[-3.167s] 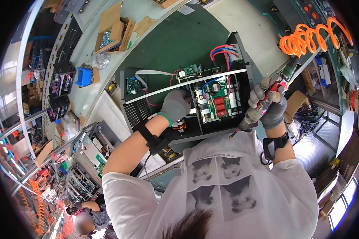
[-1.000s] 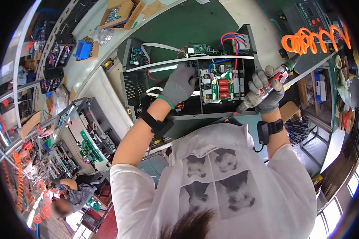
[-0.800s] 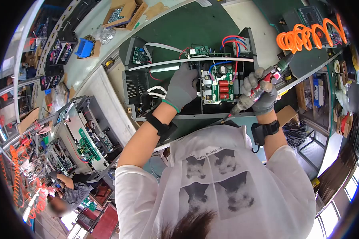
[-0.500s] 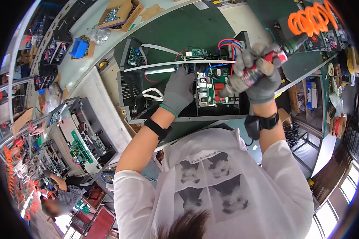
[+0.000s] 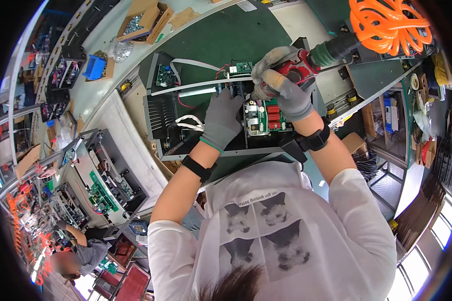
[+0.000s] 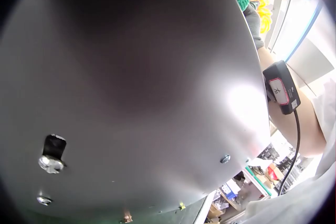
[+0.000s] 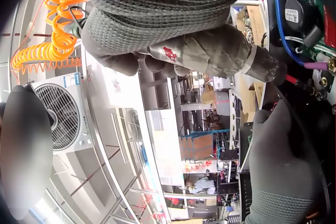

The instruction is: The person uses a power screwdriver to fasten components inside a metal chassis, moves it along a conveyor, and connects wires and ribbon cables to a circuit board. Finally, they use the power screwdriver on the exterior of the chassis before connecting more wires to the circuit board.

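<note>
A black metal chassis [image 5: 221, 153] holds a green circuit board with red parts [image 5: 273, 116]. The gloved right hand [image 5: 286, 88] grips a red and grey power driver [image 5: 296, 67], whose nose hangs over the chassis beside the board. In the right wrist view the driver's taped body [image 7: 220, 53] ends in a red-tipped bit among the wiring. Inside the chassis, left of the board, the gloved left hand [image 5: 222, 119] reaches in with its fingers bent; the fingertips are partly hidden and what they touch is unclear. A metal panel [image 6: 136, 103] fills most of the left wrist view.
An orange coiled hose [image 5: 389, 25] runs to the driver. At the upper left are a cardboard box of screws [image 5: 140, 22] and a blue bin [image 5: 95, 67]. Another opened unit [image 5: 98, 185] stands at left, and a seated person [image 5: 88, 256] is beyond it.
The right hand has carried the driver leftward from the chassis's right edge to over its middle, and the orange hose has followed. The left hand has stayed inside the chassis.
</note>
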A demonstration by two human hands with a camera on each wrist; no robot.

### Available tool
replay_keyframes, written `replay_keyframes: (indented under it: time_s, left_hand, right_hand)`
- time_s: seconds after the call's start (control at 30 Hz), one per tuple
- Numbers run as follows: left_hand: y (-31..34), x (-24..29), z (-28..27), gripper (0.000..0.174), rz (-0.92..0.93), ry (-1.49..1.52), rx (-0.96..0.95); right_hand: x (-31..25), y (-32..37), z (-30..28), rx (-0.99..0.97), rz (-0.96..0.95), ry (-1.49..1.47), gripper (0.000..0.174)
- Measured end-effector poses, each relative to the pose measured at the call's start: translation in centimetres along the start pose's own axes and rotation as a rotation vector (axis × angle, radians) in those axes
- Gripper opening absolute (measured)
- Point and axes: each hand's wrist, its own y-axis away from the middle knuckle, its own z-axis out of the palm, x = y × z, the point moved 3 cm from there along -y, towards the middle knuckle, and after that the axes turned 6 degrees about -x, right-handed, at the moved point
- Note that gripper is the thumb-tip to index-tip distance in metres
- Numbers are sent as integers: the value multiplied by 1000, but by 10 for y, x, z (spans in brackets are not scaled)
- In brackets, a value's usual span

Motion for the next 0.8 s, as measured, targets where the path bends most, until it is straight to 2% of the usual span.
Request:
replay_keyframes:
  time_s: [0.1, 0.17, 0.3, 0.33, 0.37, 0.43, 0.5, 0.57, 0.63, 0.7, 0.73, 0.77, 0.8]
  left_hand:
    - [0, 0, 0, 30, 15, 28, 4]
    - [-1, 0, -1, 22, 13, 37, 37]
    - [-1, -6, 5, 29, -1, 10, -20]
    - [-3, -9, 10, 31, 31, 35, 26]
    - [-2, -12, 14, 35, 63, 61, 72]
    - [-1, -9, 10, 35, 60, 46, 72]
    - [-1, -6, 5, 35, 50, 32, 79]
    - [-2, -3, 1, 33, 48, 140, 141]
    - [-5, -9, 6, 28, 31, 144, 135]
    - [-5, -9, 8, 24, 2, 107, 67]
    - [-5, -8, 6, 23, -54, 82, -15]
    - [-3, -7, 5, 24, -64, 89, 0]
    - [-5, -6, 5, 25, -79, 106, -20]
  right_hand:
    - [5, 2, 0, -23, 35, -27, 21]
    - [3, 4, 4, -27, 76, 16, 21]
    - [5, 13, 18, -103, 124, 135, 23]
    - [10, 11, 18, -152, 50, 221, 25]
    - [12, 11, 19, -153, 52, 223, 25]
    - [15, 12, 26, -251, 32, 405, 29]
    - [18, 13, 30, -257, -12, 387, 30]
    - [16, 14, 29, -248, 66, 494, 30]
    - [18, 15, 34, -217, 48, 440, 28]
    - [17, 14, 31, -62, 25, 438, 24]
    - [16, 14, 32, -39, 84, 381, 25]
    - [13, 12, 32, -76, 116, 473, 23]
    - [14, 11, 32, -58, 115, 423, 23]
